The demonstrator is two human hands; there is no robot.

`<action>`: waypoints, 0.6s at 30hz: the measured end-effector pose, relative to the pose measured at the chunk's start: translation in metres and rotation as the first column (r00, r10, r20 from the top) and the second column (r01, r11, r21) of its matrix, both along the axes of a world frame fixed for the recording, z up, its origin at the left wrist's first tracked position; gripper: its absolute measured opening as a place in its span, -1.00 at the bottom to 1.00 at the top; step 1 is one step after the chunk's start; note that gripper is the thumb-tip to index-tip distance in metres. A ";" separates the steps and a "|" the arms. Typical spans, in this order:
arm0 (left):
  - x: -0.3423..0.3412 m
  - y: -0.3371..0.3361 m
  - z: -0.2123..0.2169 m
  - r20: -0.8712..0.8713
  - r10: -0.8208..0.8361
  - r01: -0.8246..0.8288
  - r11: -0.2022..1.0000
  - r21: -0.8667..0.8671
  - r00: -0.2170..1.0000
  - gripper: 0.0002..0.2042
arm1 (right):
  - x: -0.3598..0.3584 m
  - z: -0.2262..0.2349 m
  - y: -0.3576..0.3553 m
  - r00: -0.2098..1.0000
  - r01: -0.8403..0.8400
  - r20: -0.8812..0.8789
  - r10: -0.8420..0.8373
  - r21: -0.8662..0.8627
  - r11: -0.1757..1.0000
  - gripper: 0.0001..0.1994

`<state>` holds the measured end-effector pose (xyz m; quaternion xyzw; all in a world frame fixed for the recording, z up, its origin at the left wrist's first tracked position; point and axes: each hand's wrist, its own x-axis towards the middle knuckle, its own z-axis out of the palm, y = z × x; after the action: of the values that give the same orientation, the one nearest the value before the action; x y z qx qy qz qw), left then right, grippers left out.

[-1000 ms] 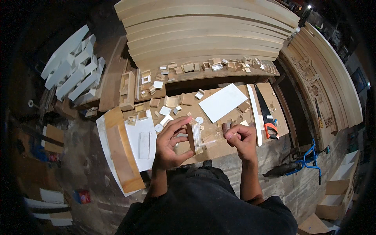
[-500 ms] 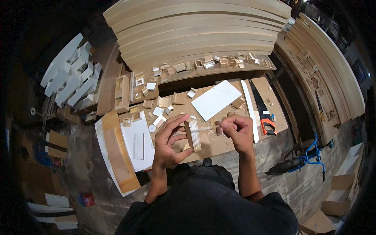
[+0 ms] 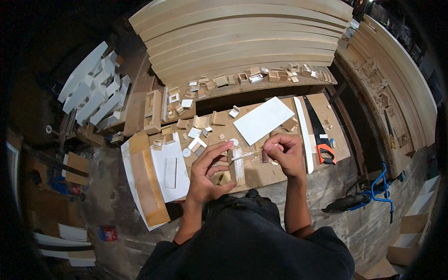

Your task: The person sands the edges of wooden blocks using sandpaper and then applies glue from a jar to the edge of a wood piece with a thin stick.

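My left hand (image 3: 204,175) grips a small wooden block (image 3: 239,173) between thumb and fingers, above the front of the workbench. White streaks run along the block's edge that faces my right hand. In the closed fingers of my right hand (image 3: 287,151) is a thin stick (image 3: 253,153); its whitish tip touches the streaked edge. The stick's far end is hidden by my fingers. Behind the block lies a small white disc (image 3: 234,142), and below my right hand sits a small brown piece (image 3: 265,157) on the bench.
On the workbench (image 3: 256,179) lie a white panel (image 3: 263,120), a long white strip (image 3: 303,135) and a handsaw (image 3: 325,154) with an orange handle. Small wooden box pieces (image 3: 201,122) are scattered about. Tall stacked boards (image 3: 242,39) stand behind. A blue bicycle (image 3: 373,189) is at the right.
The stick's tip has moved left along or onto the block's streaked edge. The whole view has shifted, so the bench appears slightly further right and lower.
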<state>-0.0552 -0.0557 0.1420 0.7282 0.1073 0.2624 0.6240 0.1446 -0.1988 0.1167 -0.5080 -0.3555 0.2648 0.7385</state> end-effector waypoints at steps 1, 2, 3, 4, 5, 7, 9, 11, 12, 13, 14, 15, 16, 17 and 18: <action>0.001 -0.002 0.000 -0.007 -0.005 0.006 1.000 0.011 1.000 -0.09 | 0.001 -0.003 0.001 1.000 0.001 0.007 -0.001 0.014 1.000 -0.95; 0.001 -0.004 -0.001 -0.014 -0.011 0.011 1.000 0.019 1.000 -0.09 | 0.001 -0.005 0.001 1.000 0.001 0.013 -0.002 0.023 1.000 -0.95; 0.001 -0.006 -0.001 -0.021 -0.016 0.017 1.000 0.026 1.000 -0.08 | 0.001 -0.005 0.001 1.000 0.018 0.014 -0.018 0.021 1.000 -0.95; 0.002 -0.007 -0.003 -0.019 -0.014 0.015 0.999 0.032 1.000 -0.08 | 0.000 -0.005 0.001 0.999 0.034 0.015 -0.035 0.018 0.999 -0.94; 0.002 -0.008 -0.005 -0.018 -0.014 0.015 0.999 0.037 1.000 -0.08 | -0.001 -0.005 0.001 0.999 0.052 0.015 -0.052 0.015 0.999 -0.94; 0.002 -0.010 -0.007 -0.034 -0.008 0.009 0.999 0.042 0.999 -0.08 | 0.000 -0.009 -0.004 0.996 0.034 0.082 -0.034 -0.003 0.999 -0.94; 0.002 -0.010 -0.006 -0.062 0.007 -0.004 0.999 0.050 0.998 -0.08 | 0.001 -0.011 -0.009 0.992 -0.011 0.122 0.013 -0.016 1.000 -0.94; 0.004 -0.011 -0.008 -0.036 -0.002 0.003 1.000 0.024 0.999 -0.09 | 0.000 -0.014 -0.015 0.988 -0.078 0.128 0.081 -0.028 0.997 -0.94; 0.004 -0.011 -0.008 -0.025 -0.007 0.008 1.000 0.012 1.000 -0.09 | 0.000 -0.016 -0.016 0.991 -0.085 0.102 0.085 -0.007 0.996 -0.94; 0.005 -0.012 -0.006 -0.028 -0.004 0.005 1.000 0.028 1.000 -0.09 | 0.001 -0.018 -0.016 0.993 -0.091 0.076 0.089 0.015 0.996 -0.95; 0.005 -0.014 -0.005 -0.032 -0.004 0.005 0.999 0.039 0.999 -0.09 | 0.000 -0.019 -0.018 0.995 -0.092 0.048 0.090 0.032 0.995 -0.95; 0.006 -0.015 -0.005 -0.036 -0.004 0.006 0.999 0.050 0.999 -0.09 | -0.001 -0.018 -0.018 0.999 -0.046 0.030 0.045 0.029 0.998 -0.95; 0.006 -0.016 -0.007 -0.030 -0.005 0.007 0.999 0.047 1.000 -0.09 | -0.003 -0.015 -0.018 1.000 -0.001 0.013 0.000 0.025 1.000 -0.95; 0.006 -0.016 -0.010 -0.024 -0.005 0.006 0.999 0.046 1.000 -0.10 | -0.004 -0.013 -0.017 0.999 0.044 -0.004 -0.044 0.022 0.999 -0.95; 0.006 -0.017 -0.012 -0.017 -0.005 0.006 0.999 0.045 1.000 -0.10 | -0.004 -0.014 -0.017 0.999 0.054 0.006 -0.054 0.008 0.999 -0.95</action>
<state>-0.0488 -0.0725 0.1302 0.7444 0.1048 0.2567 0.6074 0.1411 -0.2154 0.1024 -0.5151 -0.3453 0.2417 0.7463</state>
